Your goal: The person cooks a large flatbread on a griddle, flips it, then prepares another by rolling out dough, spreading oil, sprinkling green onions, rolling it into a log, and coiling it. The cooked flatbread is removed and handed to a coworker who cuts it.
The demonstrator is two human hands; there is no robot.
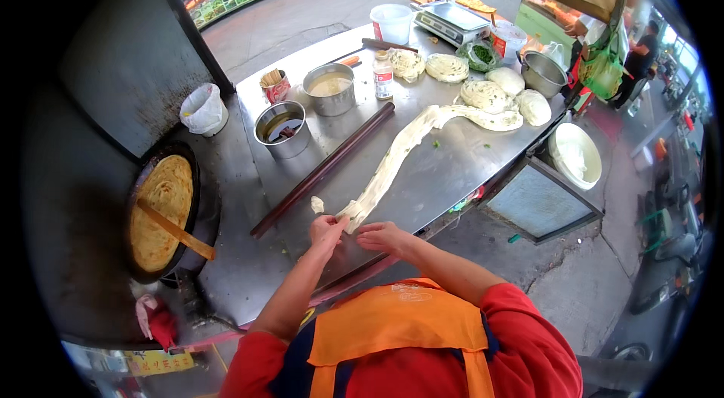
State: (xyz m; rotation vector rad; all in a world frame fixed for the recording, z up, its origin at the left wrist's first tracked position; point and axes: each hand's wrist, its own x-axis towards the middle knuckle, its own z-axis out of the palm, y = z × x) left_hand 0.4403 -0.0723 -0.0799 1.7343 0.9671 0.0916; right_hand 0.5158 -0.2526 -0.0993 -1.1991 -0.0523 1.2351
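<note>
A long strip of dough [390, 169] runs diagonally across the steel tabletop [447, 180], from near my body to the coiled dough at the back right. My left hand [327, 233] grips its near end between thumb and fingers. Just right of that end is my right hand [386, 238], fingers stretched out and holding nothing; whether it touches the dough is hard to tell. A small dough scrap [317, 204] lies beyond my left hand. Left of the strip rests a long dark wooden rolling pin [325, 169].
A pan [195, 189] at left holds a browned flatbread [161, 211] under a wooden spatula [175, 229]. Metal pots of dark liquid [281, 129] and pale liquid [331, 87] stand beyond the pin. Coiled dough [485, 95], a bottle [383, 76] and a scale [452, 21] are farther back.
</note>
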